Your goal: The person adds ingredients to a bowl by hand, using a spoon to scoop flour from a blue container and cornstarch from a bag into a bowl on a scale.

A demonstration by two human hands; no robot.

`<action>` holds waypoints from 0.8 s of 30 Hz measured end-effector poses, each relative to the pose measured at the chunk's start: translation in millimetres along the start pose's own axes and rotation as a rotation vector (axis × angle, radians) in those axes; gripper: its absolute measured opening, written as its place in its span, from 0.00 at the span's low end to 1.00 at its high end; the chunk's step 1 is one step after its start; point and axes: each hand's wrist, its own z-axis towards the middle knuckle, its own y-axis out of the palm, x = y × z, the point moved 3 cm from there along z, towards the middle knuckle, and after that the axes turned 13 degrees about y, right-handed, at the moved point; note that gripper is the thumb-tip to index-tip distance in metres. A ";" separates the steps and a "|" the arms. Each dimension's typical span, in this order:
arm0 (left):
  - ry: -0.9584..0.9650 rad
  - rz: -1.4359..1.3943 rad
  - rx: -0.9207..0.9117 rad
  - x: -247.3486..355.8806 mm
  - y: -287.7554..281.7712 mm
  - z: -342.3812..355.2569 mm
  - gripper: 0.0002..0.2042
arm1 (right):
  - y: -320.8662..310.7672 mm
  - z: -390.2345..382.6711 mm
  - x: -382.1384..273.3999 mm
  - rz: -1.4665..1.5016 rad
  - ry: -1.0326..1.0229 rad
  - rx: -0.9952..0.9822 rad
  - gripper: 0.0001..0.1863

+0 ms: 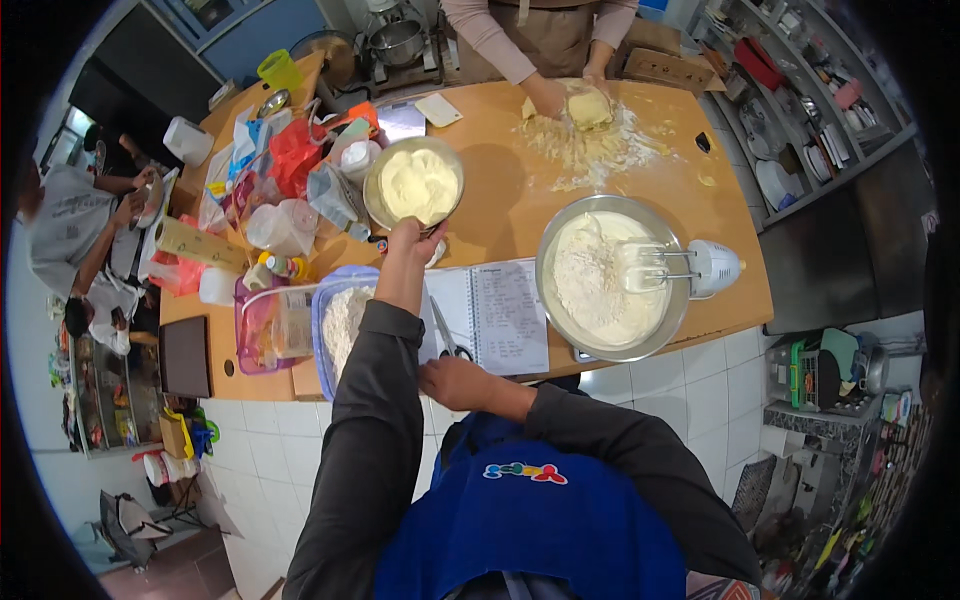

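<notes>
1. Small metal bowl (371, 195), heaped with a soft pale-yellow mass (418, 183), sits in the upper part of the frame, just left of centre, near a crowd of plastic bags (292, 155); whether its base rests fully on the wooden table (495, 180) cannot be made out.
2. The person's left hand (412, 243) grasps the near rim of that bowl; the right hand (458, 384), at the table's edge near the centre of the frame, has its fingers curled in beside the scissors (446, 338); whether it holds anything cannot be made out.
3. A one-handed hold on one side of the rim could let the bowl tilt, the likely cause being the weight of the mass on the far side; the clutter at upper left might also snag it.
4. The left sleeve (375, 400) passes beside the blue tub (319, 335) of flour (345, 320), left of centre; a low swing of the arm could drag the cuff through the flour, or across the notebook (510, 320).
5. Right of centre, a white hand mixer (712, 268) lies with its beaters over a large metal bowl (676, 312); a knock could send it sliding off the rim.
</notes>
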 end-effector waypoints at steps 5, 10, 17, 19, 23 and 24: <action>0.024 0.005 -0.174 33.5 -5.0 -52.7 0.22 | -15.0 -3.2 -10.0 0.168 0.065 0.209 0.10; 0.018 0.052 -0.308 68.3 -32.1 -111.2 0.23 | -22.3 -26.5 2.6 0.944 0.720 0.247 0.11; 0.058 0.022 -0.351 85.3 -77.1 -205.3 0.26 | -98.5 -100.2 6.8 1.474 1.007 0.528 0.10; 0.051 0.015 -0.335 79.3 -87.2 -223.9 0.26 | -121.7 -123.2 7.6 1.519 0.987 0.645 0.10; 0.040 0.032 -0.316 59.1 -106.6 -239.3 0.25 | -170.2 -161.1 6.3 1.488 0.930 0.880 0.11; 0.050 0.053 -0.307 52.6 -108.3 -242.1 0.25 | -183.8 -165.8 6.2 1.472 0.904 0.931 0.11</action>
